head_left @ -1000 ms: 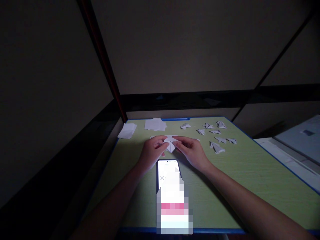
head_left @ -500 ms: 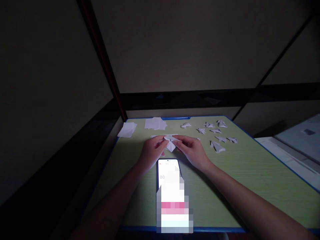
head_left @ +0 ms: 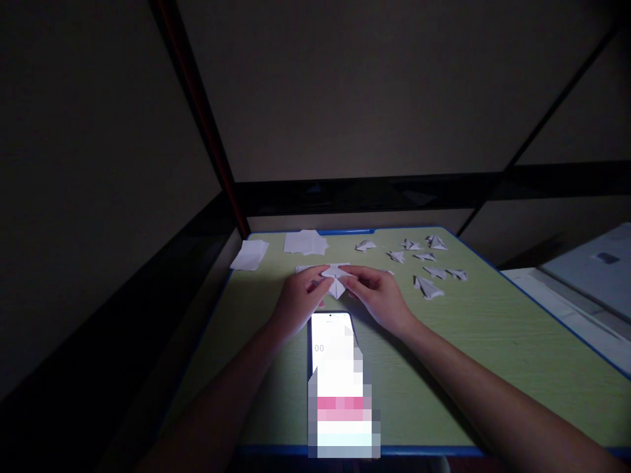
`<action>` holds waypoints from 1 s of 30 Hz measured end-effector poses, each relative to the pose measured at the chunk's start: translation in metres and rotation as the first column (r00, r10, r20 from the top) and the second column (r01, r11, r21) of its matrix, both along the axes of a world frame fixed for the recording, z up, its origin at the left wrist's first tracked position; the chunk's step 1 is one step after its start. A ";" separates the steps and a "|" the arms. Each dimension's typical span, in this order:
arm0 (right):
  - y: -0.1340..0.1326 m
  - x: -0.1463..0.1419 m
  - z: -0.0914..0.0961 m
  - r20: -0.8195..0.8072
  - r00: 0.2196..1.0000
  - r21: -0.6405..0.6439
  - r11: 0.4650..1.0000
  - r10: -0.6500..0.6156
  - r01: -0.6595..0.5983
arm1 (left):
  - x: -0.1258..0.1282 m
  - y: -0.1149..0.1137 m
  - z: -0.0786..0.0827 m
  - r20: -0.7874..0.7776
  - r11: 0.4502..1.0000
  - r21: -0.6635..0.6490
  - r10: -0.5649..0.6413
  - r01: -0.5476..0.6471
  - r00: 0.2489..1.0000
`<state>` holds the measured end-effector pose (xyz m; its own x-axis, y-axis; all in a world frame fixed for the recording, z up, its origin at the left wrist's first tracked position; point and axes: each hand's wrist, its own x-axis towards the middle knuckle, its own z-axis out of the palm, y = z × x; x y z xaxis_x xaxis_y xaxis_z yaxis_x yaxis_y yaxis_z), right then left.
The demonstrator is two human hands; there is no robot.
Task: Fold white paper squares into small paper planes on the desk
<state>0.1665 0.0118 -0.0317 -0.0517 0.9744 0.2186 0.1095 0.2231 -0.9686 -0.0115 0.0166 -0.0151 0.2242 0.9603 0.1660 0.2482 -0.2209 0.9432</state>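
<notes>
Between both hands is a small folded piece of white paper (head_left: 337, 288), its lower end pointed and marked by a crease down the middle. My left hand (head_left: 302, 293) pinches its left side, thumb on top. From the right, my right hand (head_left: 374, 292) grips the other side, thumb and fingers closed on the edge. The fingers hide parts of the paper. Behind the hands, another white sheet (head_left: 340, 265) shows only in part. Just below the hands lies a lit phone (head_left: 331, 335), its lower part blurred out by large pixels.
The green table (head_left: 473, 355) has a blue rim. Stacked white paper squares (head_left: 304, 242) and another paper pile (head_left: 250, 255) lie at the back left. Several folded paper figures, including a larger one (head_left: 428, 287), are spread at the back right. A pale box-like object (head_left: 596, 263) stands beyond the right edge.
Both hands keep their hold on the folded paper. Its upper flap looks slightly flatter and wider; the view has shifted very slightly.
</notes>
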 end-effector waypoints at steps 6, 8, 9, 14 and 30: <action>-0.001 -0.001 0.002 -0.023 1.000 0.000 1.000 -0.006 0.006 | -0.001 0.002 -0.001 -0.024 1.000 0.030 -0.007 0.008 1.000; -0.001 -0.001 0.002 -0.040 0.999 -0.011 1.000 -0.001 0.001 | 0.000 0.002 -0.003 -0.027 1.000 0.028 -0.005 0.006 1.000; -0.001 -0.002 0.002 -0.042 0.999 -0.014 1.000 0.001 -0.002 | 0.000 0.002 -0.003 -0.025 1.000 0.027 -0.004 0.004 1.000; 0.000 -0.002 0.001 -0.030 0.999 -0.008 1.000 0.017 -0.017 | 0.000 0.003 -0.007 -0.004 0.999 0.033 -0.013 0.013 1.000; -0.004 -0.002 0.001 0.113 0.992 0.076 0.996 -0.055 0.047 | -0.003 0.001 -0.008 -0.163 0.988 0.149 -0.005 0.030 0.987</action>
<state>0.1644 0.0075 -0.0303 -0.0313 0.9580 0.2851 0.2320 0.2844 -0.9302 -0.0142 0.0180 -0.0233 0.2762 0.9228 0.2686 0.3900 -0.3630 0.8462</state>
